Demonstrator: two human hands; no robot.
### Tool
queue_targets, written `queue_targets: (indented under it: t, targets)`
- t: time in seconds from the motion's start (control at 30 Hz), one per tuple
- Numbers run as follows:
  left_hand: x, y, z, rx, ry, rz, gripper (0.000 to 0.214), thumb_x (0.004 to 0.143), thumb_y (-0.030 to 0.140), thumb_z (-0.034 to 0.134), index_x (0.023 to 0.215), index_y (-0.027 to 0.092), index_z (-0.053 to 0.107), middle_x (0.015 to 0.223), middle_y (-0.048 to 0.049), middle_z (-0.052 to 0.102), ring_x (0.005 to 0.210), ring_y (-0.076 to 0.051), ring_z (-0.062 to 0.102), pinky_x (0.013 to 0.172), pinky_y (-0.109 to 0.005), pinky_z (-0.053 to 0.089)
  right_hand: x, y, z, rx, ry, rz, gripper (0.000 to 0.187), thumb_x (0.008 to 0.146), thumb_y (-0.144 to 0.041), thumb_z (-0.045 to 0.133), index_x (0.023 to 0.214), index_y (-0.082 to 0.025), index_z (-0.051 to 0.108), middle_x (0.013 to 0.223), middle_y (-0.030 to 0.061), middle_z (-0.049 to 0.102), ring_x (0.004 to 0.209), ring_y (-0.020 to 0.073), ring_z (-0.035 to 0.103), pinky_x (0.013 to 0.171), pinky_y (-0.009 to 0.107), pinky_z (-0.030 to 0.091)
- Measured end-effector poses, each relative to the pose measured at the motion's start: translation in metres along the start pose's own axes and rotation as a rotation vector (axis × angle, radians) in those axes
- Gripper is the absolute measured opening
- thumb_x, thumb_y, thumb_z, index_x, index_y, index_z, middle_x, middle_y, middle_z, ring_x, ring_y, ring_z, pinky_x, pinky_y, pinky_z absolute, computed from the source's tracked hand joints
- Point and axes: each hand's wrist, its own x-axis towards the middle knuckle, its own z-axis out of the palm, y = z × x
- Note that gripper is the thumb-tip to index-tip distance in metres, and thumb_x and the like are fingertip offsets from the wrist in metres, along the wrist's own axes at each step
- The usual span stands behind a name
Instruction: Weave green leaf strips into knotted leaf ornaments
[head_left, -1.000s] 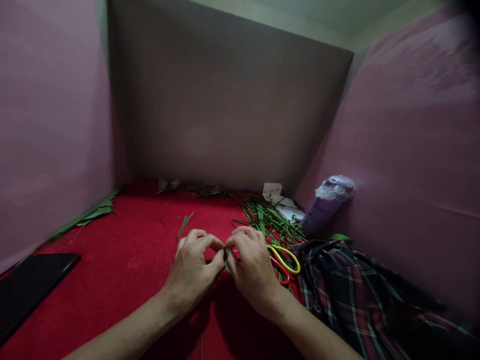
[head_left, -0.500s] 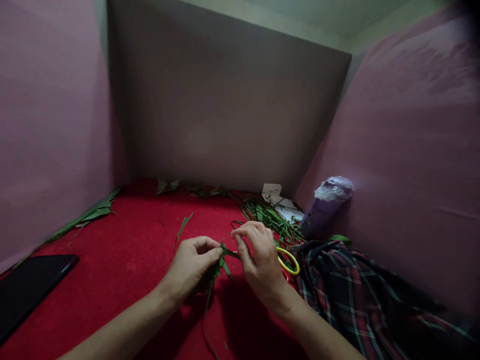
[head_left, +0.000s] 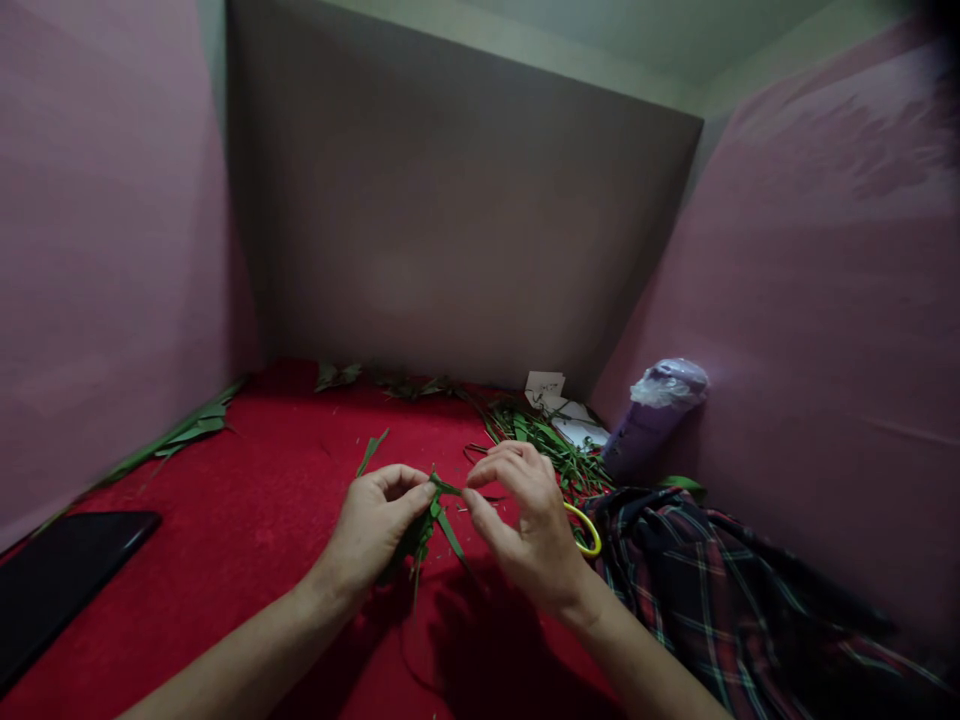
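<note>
My left hand [head_left: 375, 530] is closed, pinching a small bundle of green leaf strips [head_left: 431, 520] between thumb and fingers, a little above the red cloth [head_left: 255, 510]. My right hand [head_left: 525, 520] is beside it, thumb and forefinger pinched on one strip's end near the bundle's top. Loose strip ends hang down below my left hand. Yellow-handled scissors [head_left: 589, 530] lie just behind my right hand, partly hidden by it.
A pile of green leaves [head_left: 547, 440] lies at the back right, with white paper [head_left: 555, 395] and a purple wrapped cylinder [head_left: 649, 415]. Plaid cloth [head_left: 720, 590] covers the right. A black tablet [head_left: 52, 580] lies at the left. Leaves [head_left: 180, 430] line the left wall.
Both hands have lifted off the cloth with the leaf bundle. My right hand has drawn slightly apart from the left, and the strips now show between them.
</note>
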Motion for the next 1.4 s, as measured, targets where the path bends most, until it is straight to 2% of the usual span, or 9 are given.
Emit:
queue_targets:
  t: [0.17, 0.3, 0.53, 0.63, 0.83, 0.93, 1.1, 1.27, 1.4]
  targets:
    - [0.001, -0.001, 0.0, 0.019, -0.017, 0.069, 0.02, 0.069, 0.033, 0.065, 0.068, 0.015, 0.058, 0.053, 0.0046, 0.053, 0.046, -0.007, 0.046, 0.044, -0.018, 0.036, -0.003, -0.003, 0.004, -0.063, -0.029, -0.048, 0.007, 0.078, -0.022, 0.062, 0.084, -0.02, 0.059, 0.083, 0.0026, 0.063, 0.093, 0.0233, 0.05, 0.083, 0.039, 0.033]
    - [-0.003, -0.001, 0.002, 0.027, -0.056, 0.092, 0.02, 0.068, 0.033, 0.066, 0.069, 0.015, 0.058, 0.055, 0.0044, 0.053, 0.047, -0.007, 0.044, 0.044, -0.018, 0.036, -0.004, 0.0, 0.011, -0.078, -0.015, -0.082, 0.005, 0.079, -0.02, 0.061, 0.083, -0.02, 0.059, 0.08, 0.0022, 0.064, 0.091, 0.0233, 0.05, 0.082, 0.039, 0.033]
    - [-0.004, 0.001, 0.004, 0.033, -0.074, 0.077, 0.018, 0.068, 0.031, 0.066, 0.074, 0.015, 0.062, 0.062, 0.0024, 0.057, 0.051, -0.008, 0.047, 0.048, -0.019, 0.039, -0.003, 0.004, 0.016, -0.116, 0.023, -0.118, 0.005, 0.083, -0.017, 0.057, 0.079, -0.019, 0.059, 0.075, 0.0024, 0.063, 0.088, 0.022, 0.051, 0.082, 0.039, 0.033]
    - [-0.005, 0.001, 0.004, 0.037, -0.086, 0.062, 0.018, 0.068, 0.032, 0.065, 0.073, 0.014, 0.064, 0.059, 0.003, 0.056, 0.05, -0.008, 0.045, 0.047, -0.019, 0.037, -0.004, 0.004, 0.016, -0.126, 0.027, -0.12, 0.007, 0.084, -0.017, 0.057, 0.078, -0.018, 0.06, 0.074, 0.0025, 0.063, 0.088, 0.0218, 0.052, 0.082, 0.038, 0.033]
    - [-0.005, 0.002, 0.004, 0.03, -0.033, 0.056, 0.018, 0.063, 0.031, 0.068, 0.063, 0.014, 0.061, 0.051, 0.0049, 0.052, 0.045, -0.007, 0.041, 0.043, -0.018, 0.032, -0.002, 0.001, 0.015, -0.173, -0.006, -0.123, 0.011, 0.086, -0.016, 0.053, 0.078, -0.019, 0.061, 0.076, 0.0035, 0.065, 0.089, 0.0225, 0.052, 0.083, 0.04, 0.033]
    - [-0.005, 0.002, 0.004, 0.006, -0.01, 0.026, 0.019, 0.064, 0.033, 0.067, 0.064, 0.015, 0.06, 0.049, 0.0051, 0.051, 0.043, -0.007, 0.042, 0.041, -0.018, 0.033, -0.003, 0.0, 0.014, -0.165, -0.024, -0.121, 0.007, 0.086, -0.018, 0.055, 0.083, -0.019, 0.061, 0.079, 0.0038, 0.066, 0.091, 0.023, 0.052, 0.084, 0.04, 0.033]
    - [-0.003, 0.002, 0.002, -0.01, 0.007, 0.031, 0.021, 0.065, 0.035, 0.067, 0.065, 0.015, 0.058, 0.05, 0.0038, 0.054, 0.043, -0.007, 0.044, 0.042, -0.018, 0.034, -0.005, 0.0, 0.009, -0.11, 0.054, -0.113, 0.007, 0.085, -0.02, 0.053, 0.086, -0.019, 0.059, 0.082, 0.0045, 0.064, 0.092, 0.023, 0.051, 0.083, 0.04, 0.034]
    - [0.0, 0.002, 0.0, -0.003, 0.032, 0.012, 0.022, 0.067, 0.036, 0.065, 0.068, 0.014, 0.059, 0.054, 0.0012, 0.06, 0.043, -0.008, 0.046, 0.042, -0.019, 0.035, -0.006, 0.004, 0.005, -0.022, 0.177, -0.022, 0.009, 0.085, -0.016, 0.048, 0.081, -0.019, 0.056, 0.08, 0.0041, 0.059, 0.087, 0.021, 0.051, 0.08, 0.038, 0.036]
    - [0.0, 0.002, -0.001, 0.003, 0.05, 0.016, 0.024, 0.066, 0.037, 0.066, 0.069, 0.014, 0.059, 0.055, 0.001, 0.06, 0.043, -0.008, 0.047, 0.041, -0.02, 0.036, -0.004, 0.005, 0.003, 0.014, 0.134, -0.053, 0.007, 0.082, -0.015, 0.052, 0.081, -0.02, 0.056, 0.083, 0.0031, 0.06, 0.089, 0.0211, 0.051, 0.083, 0.039, 0.035]
